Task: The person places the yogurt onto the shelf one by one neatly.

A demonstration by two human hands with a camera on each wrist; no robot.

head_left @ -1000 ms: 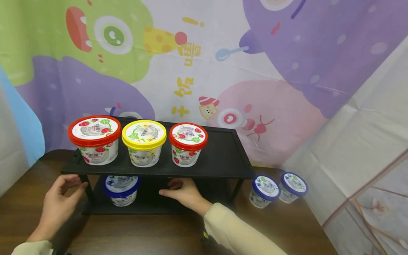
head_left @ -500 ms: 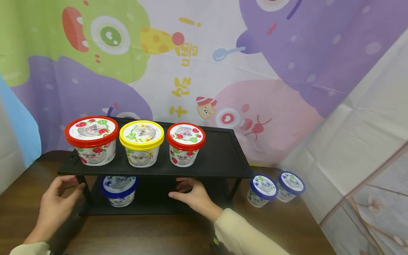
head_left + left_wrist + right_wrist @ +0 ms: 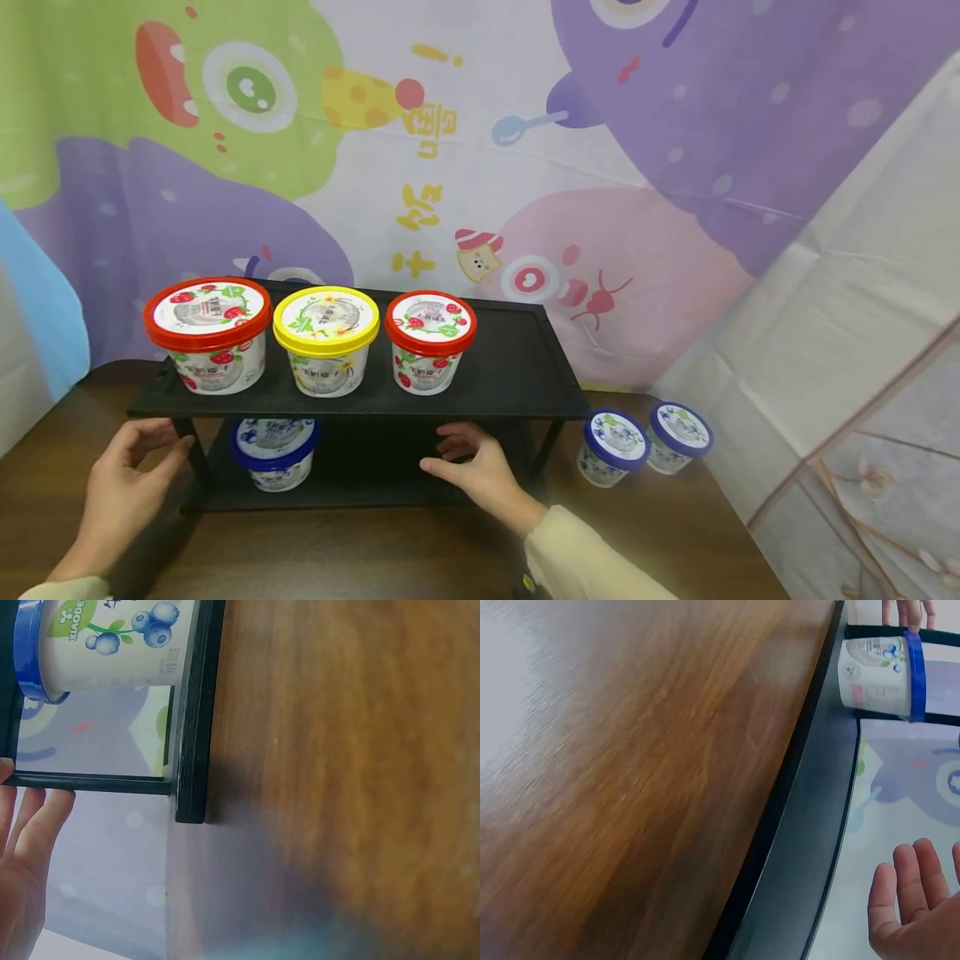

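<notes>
Rack (image 3: 510, 367), black and two-tiered, bears a blue-lidded cup (image 3: 275, 456) at the left of its lower shelf (image 3: 367, 479). I see the left hand (image 3: 123, 487) pinching the left post (image 3: 112, 782); the right hand (image 3: 483, 473), fingers relaxed, holds nothing

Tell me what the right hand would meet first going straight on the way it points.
Most likely the blue-lidded tub on the lower shelf, across to the left; depth is unclear, so the right hand might pass behind it.
</notes>
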